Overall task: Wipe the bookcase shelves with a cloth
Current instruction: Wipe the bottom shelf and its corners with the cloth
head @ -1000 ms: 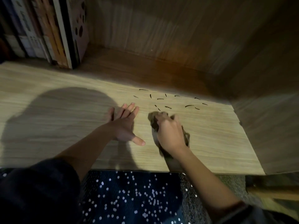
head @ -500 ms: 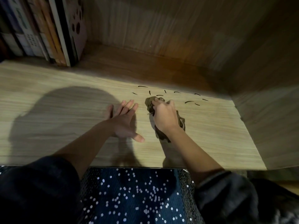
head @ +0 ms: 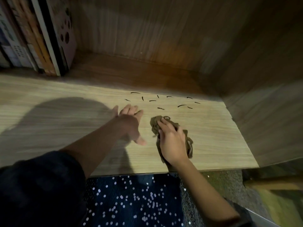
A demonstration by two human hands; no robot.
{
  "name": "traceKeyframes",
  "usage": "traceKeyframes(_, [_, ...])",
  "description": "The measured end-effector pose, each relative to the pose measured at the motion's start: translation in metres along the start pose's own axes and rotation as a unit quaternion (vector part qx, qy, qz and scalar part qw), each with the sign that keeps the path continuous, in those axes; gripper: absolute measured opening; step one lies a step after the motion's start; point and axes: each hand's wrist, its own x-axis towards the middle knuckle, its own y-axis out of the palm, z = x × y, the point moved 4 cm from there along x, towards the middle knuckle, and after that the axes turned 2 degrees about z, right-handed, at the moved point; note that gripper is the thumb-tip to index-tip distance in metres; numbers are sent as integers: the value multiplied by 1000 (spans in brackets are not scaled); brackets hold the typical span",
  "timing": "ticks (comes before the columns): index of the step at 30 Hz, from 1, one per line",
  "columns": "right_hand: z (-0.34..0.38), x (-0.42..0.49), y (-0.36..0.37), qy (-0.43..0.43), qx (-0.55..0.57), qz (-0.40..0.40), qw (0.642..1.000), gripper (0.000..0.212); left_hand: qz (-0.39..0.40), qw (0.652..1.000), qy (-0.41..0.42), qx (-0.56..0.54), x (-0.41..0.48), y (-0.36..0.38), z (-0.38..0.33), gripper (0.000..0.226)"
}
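A light wooden shelf board fills the middle of the head view. On it lies a crumpled brown cloth, and my right hand presses down on it with fingers spread over the fabric. My left hand rests flat on the shelf just left of the cloth, fingers straight, thumb out. Several small dark specks of debris are scattered on the board beyond both hands.
A row of upright books stands at the back left of the shelf. The wooden back panel and right side wall close in the compartment. Below the shelf's front edge is dark dotted fabric.
My right hand pushed the cloth forward toward the debris, then drew it back toward the front edge. My left hand has stayed flat on the shelf.
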Motion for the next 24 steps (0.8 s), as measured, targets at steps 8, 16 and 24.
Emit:
traceKeyframes(8, [-11,74,-7,58,-9,-18,998,43,-16,994,21,-103,18,22,-14,131])
traceKeyframes(16, [-18,42,-5,-70,-8,-26,997,44,-18,992,37,-119,21,22,-10,133])
traceKeyframes(24, [-10,53,5,-87,-2,-25,996,45,-22,990,41,-132,19,26,-12,133])
